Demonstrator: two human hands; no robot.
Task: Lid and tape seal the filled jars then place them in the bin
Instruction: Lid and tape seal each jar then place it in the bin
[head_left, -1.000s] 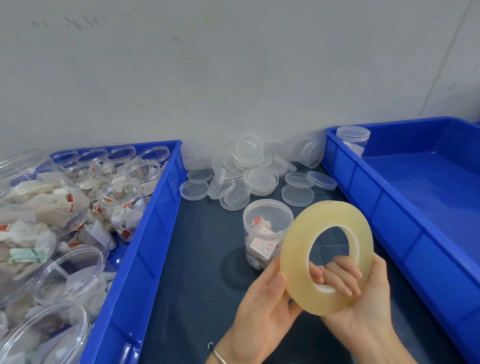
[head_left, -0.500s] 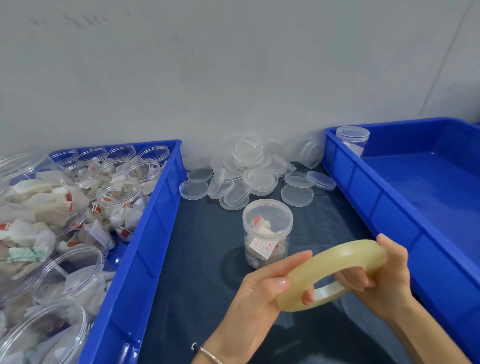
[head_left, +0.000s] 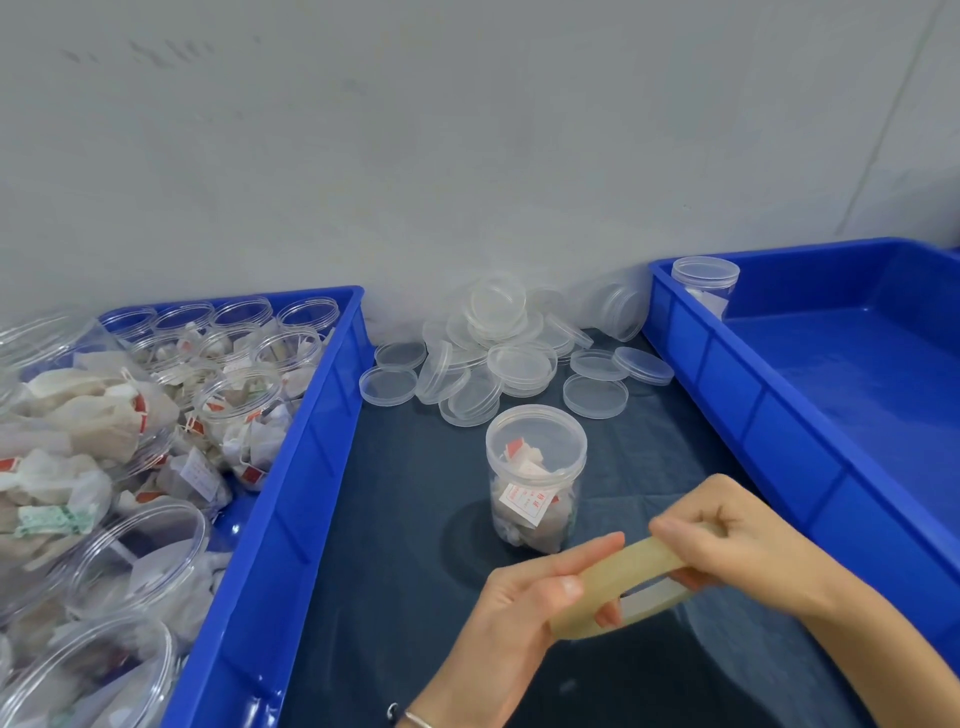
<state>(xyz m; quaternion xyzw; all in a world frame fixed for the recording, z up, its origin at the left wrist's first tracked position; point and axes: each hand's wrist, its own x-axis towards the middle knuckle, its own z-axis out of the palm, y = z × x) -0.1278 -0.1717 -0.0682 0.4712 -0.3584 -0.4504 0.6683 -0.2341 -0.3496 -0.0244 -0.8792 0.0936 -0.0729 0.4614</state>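
A clear lidded jar (head_left: 535, 478) filled with white sachets stands upright on the dark mat between two blue bins. Just in front of it, both hands hold a yellowish roll of clear tape (head_left: 618, 577), lying nearly flat. My left hand (head_left: 524, 603) grips the roll's near-left side with thumb on top. My right hand (head_left: 727, 540) pinches the roll's far-right rim with curled fingers. The blue bin on the right (head_left: 779, 415) holds one lidded jar (head_left: 705, 283) in its far-left corner.
The blue bin on the left (head_left: 291, 493) is packed with open filled jars (head_left: 244, 410). A heap of clear lids (head_left: 498, 358) lies against the wall behind the jar. The grey wall closes the back.
The tape roll has tipped from facing me upright to lying almost flat and has sunk lower. My right hand has shifted from inside the ring to pinching its far rim.
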